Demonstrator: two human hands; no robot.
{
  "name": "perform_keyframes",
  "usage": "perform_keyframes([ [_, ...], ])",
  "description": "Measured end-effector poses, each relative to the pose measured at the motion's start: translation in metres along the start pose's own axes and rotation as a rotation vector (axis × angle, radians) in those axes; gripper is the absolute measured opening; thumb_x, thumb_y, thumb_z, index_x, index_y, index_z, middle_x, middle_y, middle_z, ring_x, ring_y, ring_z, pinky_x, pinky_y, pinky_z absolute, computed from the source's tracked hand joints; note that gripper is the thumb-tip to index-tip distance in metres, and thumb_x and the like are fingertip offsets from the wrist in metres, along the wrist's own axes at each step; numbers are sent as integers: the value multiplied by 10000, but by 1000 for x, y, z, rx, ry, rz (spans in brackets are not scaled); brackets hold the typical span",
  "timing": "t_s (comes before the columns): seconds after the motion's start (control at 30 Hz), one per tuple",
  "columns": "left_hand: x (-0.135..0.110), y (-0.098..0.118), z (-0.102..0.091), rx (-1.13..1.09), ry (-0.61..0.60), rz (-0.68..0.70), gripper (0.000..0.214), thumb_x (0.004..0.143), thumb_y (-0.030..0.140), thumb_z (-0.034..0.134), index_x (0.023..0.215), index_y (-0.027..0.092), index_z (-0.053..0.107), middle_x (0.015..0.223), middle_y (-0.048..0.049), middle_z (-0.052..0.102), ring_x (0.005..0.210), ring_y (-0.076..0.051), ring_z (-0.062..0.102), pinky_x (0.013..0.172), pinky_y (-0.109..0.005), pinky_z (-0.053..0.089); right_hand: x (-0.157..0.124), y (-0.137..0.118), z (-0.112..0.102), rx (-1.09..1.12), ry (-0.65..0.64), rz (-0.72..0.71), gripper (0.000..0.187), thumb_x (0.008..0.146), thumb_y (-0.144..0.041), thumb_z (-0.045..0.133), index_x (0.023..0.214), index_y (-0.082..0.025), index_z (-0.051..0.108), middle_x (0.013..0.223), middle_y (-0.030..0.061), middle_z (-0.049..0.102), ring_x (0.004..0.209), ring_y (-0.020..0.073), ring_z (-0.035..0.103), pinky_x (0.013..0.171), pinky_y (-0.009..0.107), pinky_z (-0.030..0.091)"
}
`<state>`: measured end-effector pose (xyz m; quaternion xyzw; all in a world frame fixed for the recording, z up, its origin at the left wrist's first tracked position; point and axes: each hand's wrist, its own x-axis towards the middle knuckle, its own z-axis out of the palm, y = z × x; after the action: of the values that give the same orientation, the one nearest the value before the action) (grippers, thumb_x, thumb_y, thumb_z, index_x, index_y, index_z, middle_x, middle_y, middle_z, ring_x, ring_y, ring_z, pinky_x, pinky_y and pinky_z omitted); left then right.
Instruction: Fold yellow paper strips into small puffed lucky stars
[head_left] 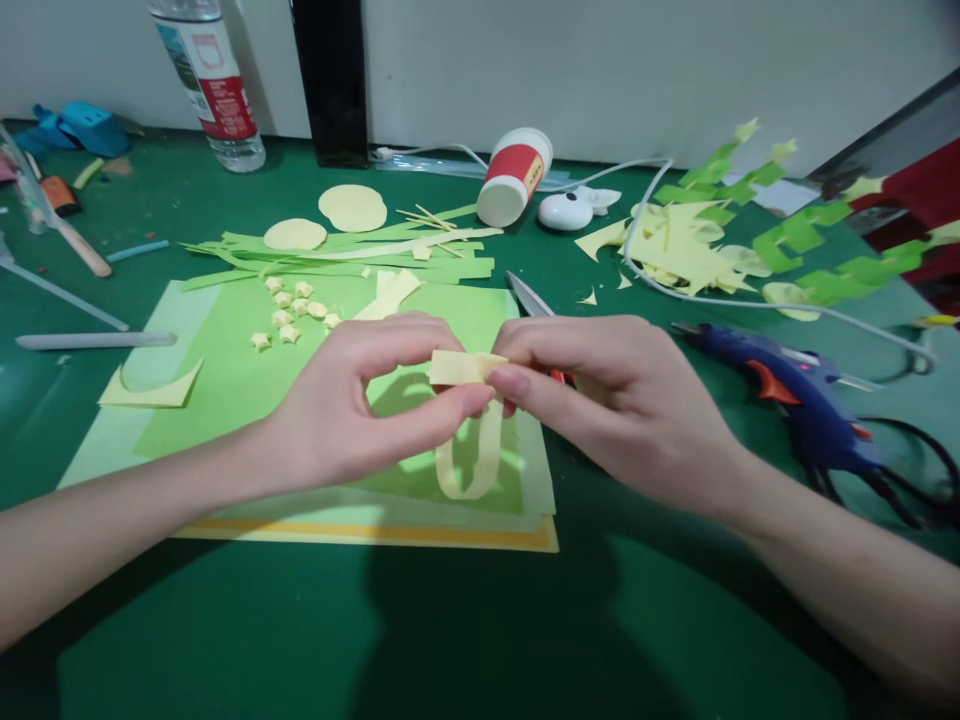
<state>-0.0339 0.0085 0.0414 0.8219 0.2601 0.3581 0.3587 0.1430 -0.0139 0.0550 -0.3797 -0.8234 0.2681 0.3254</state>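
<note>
Between my two hands is a pale yellow paper strip (469,481), bent into a loop that hangs below the fingers. My left hand (382,390) pinches the strip near its flat upper end with thumb and forefinger. The thumb and fingers of my right hand (600,395) close on it where the paper crosses over. Under them lie green paper sheets (247,450). Several small folded paper stars (289,310) sit on the sheets beyond my left hand, with more yellow strips (394,292) close by. Scissors (531,296) are partly hidden behind my right hand.
Green strips (345,258) and yellow paper circles (352,207) lie farther back. A paper cup (514,177) rests on its side, and a water bottle (214,90) stands by the wall. On the right are a blue glue gun (795,395), a white cable (637,240) and yellow scraps (686,245).
</note>
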Motion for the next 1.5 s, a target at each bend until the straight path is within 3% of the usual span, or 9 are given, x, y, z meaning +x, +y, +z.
perform_keyframes([
  [0.3, 2, 4, 0, -32, 100, 42, 91, 761, 178, 591, 679, 170, 628, 654, 27, 622, 614, -95, 549, 751, -269, 453, -2, 2, 0, 65, 51, -58, 176, 805, -143, 458, 630, -159, 468, 574, -2, 499, 523, 81, 417, 458, 224, 326],
  [0.47, 1, 3, 0, -74, 104, 41, 214, 828, 195, 499, 663, 189, 634, 667, 30, 643, 642, -95, 574, 765, -259, 452, -4, 1, 1, 86, 111, -33, 196, 804, -117, 445, 616, -172, 455, 541, -15, 477, 515, 86, 411, 455, 224, 324],
  [0.57, 1, 4, 2, -74, 144, 14, 138, 811, 195, 518, 718, 177, 619, 708, 20, 633, 693, -96, 574, 683, -221, 462, -4, 1, 1, 64, 80, -71, 183, 793, -104, 453, 624, -173, 453, 542, -18, 476, 523, 84, 423, 469, 229, 324],
  [0.63, 0, 4, 3, -88, 166, -7, 37, 764, 170, 580, 744, 172, 611, 719, 24, 620, 708, -95, 563, 709, -220, 465, -3, 1, 0, 57, 41, -108, 177, 787, -97, 464, 627, -171, 450, 542, -23, 469, 511, 72, 405, 467, 221, 314],
  [0.77, -2, 7, 3, -137, 139, -66, 63, 732, 106, 599, 723, 169, 605, 714, 38, 614, 692, -84, 561, 829, -258, 463, -2, 1, 0, 25, -3, -156, 191, 777, -70, 466, 621, -173, 428, 544, -34, 418, 493, 54, 348, 459, 202, 299],
  [0.9, -1, 10, 2, -156, 106, -133, 50, 727, 122, 597, 699, 161, 610, 690, 33, 618, 658, -88, 571, 758, -251, 505, -2, 1, -1, 17, -20, -169, 202, 767, -54, 453, 614, -178, 404, 542, -34, 398, 494, 58, 334, 457, 200, 299],
  [1.23, 2, 13, 0, -172, 86, -216, 82, 735, 169, 612, 653, 160, 618, 621, 37, 616, 562, -66, 557, 491, -145, 448, -1, 4, -5, 117, -91, -48, 202, 731, -69, 462, 569, -177, 408, 523, -27, 417, 487, 71, 351, 435, 210, 285],
  [1.37, 2, 13, 0, -155, 86, -228, 115, 732, 188, 618, 622, 157, 610, 580, 31, 598, 547, -80, 547, 500, -172, 445, 0, 2, -5, 165, -123, 44, 222, 732, -63, 453, 545, -176, 413, 503, -33, 422, 466, 62, 349, 416, 201, 276],
  [1.5, 2, 13, 1, -139, 82, -243, 119, 730, 180, 616, 614, 156, 605, 599, 31, 606, 583, -83, 564, 529, -167, 453, 1, 0, -3, 178, -76, 96, 166, 730, -89, 498, 583, -165, 504, 487, -36, 457, 440, 55, 360, 384, 193, 266],
])
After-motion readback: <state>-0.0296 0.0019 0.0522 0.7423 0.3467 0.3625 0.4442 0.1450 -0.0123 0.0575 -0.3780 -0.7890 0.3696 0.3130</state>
